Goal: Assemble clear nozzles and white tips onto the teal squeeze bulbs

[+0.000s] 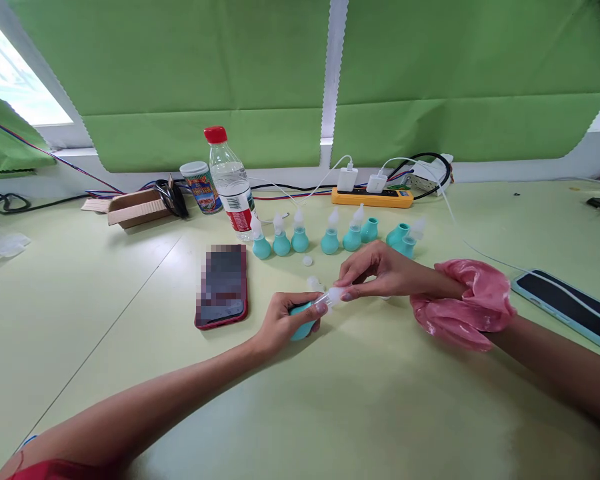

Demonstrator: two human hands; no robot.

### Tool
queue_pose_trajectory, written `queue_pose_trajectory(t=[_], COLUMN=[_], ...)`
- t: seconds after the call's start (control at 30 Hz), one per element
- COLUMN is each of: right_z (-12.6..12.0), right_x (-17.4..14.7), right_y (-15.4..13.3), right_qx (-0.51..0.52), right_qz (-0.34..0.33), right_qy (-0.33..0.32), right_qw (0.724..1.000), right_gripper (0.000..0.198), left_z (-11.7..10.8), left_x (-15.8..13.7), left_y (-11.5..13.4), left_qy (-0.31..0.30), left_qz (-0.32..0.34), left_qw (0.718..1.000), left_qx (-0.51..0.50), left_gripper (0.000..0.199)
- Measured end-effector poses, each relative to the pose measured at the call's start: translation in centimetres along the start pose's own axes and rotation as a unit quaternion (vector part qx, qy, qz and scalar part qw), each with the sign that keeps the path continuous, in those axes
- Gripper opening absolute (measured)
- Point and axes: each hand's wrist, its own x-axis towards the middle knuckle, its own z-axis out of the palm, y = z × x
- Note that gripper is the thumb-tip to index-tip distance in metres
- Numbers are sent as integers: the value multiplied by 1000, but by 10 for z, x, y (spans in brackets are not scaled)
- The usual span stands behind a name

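Note:
My left hand [280, 320] is closed around a teal squeeze bulb [303, 328] with a clear tube, which looks like a nasal aspirator. It lies tilted, with the tube pointing to the upper right. At the tube's end, my right hand [380, 270] pinches a whitish soft tip [335, 295]. Just behind my left hand lies a loose translucent piece [315, 285]. Farther back, several teal bulbs with whitish tips [300, 239] stand in a row. Among them is a bulb with an open neck [369, 231]. A small white round piece [307, 261] lies before the row.
To the left lie a phone [223, 287], a red-capped water bottle [230, 183], a patterned can [203, 188] and an open cardboard box [140, 209]. An orange power strip [373, 197] with chargers sits behind the bulbs. A cable crosses another phone [570, 310] at right.

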Motion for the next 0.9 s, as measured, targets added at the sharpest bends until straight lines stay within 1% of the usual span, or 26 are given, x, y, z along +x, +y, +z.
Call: queue_pose_trajectory(t=[0.07, 0.13, 0.27, 0.37, 0.47, 0.57, 0.67, 0.73, 0.8, 0.9], right_z=[0, 2, 6, 8, 8, 7, 8, 11, 14, 15], right_x=[0, 1, 3, 5, 6, 6, 4, 3, 4, 12], right_y=[1, 3, 10, 16, 19, 16, 10, 6, -1, -19], right_qx=[8, 23, 74, 103, 113, 119, 123, 127, 135, 113], right_qz=[4, 16, 44, 59, 72, 83, 93, 95, 89, 55], right_qy=[-8, -8, -9, -20, -36, -53, -54, -32, 9, 74], right_qw=[1000, 1000, 996, 993, 990, 988, 987, 987, 987, 989], right_gripper=[25, 24, 24, 24, 25, 26, 25, 24, 22, 20], left_z=[0, 0, 0, 1, 2, 3, 4, 4, 3, 2], left_x=[0, 0, -2, -4, -6, -6, -6, -7, -8, -10], left_y=[0, 0, 1, 1, 1, 1, 0, 0, 0, -1], left_qy=[-3, 7, 40, 53, 54, 49, 44, 48, 62, 120], left_qz=[-8, -5, 19, 34, 51, 82, 109, 117, 122, 142], left_qw=[1000, 1000, 998, 993, 989, 984, 978, 977, 977, 973], left_qx=[-10, 1, 51, 96, 127, 153, 170, 170, 163, 139], left_gripper=[35, 34, 34, 36, 38, 36, 34, 33, 33, 35])
